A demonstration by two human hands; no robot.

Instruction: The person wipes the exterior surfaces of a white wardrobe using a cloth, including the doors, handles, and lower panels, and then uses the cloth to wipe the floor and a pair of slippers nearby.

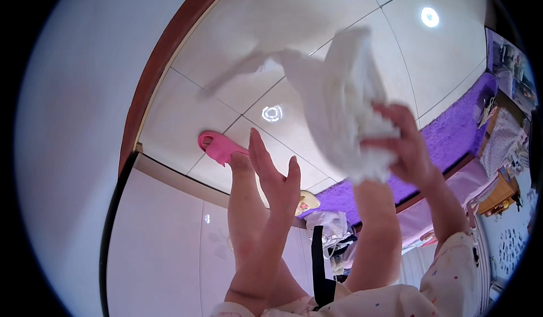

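Note:
A white cloth garment, blurred by motion, hangs in the air over the tiled floor. A thin strip of it trails off to the upper left. My right hand grips its right side with the fingers bent into the cloth. My left hand is raised to the left of the garment, fingers apart and holding nothing. Below it, a pink slipper is on my foot. The garment's lower edge overlaps my other leg in the view, and that foot is hidden.
A purple shaggy rug runs along the right beside a pink-covered bed. A white bag and a yellow slipper lie near the rug's end. White cabinet doors stand at the lower left; a brown-edged wall borders the floor.

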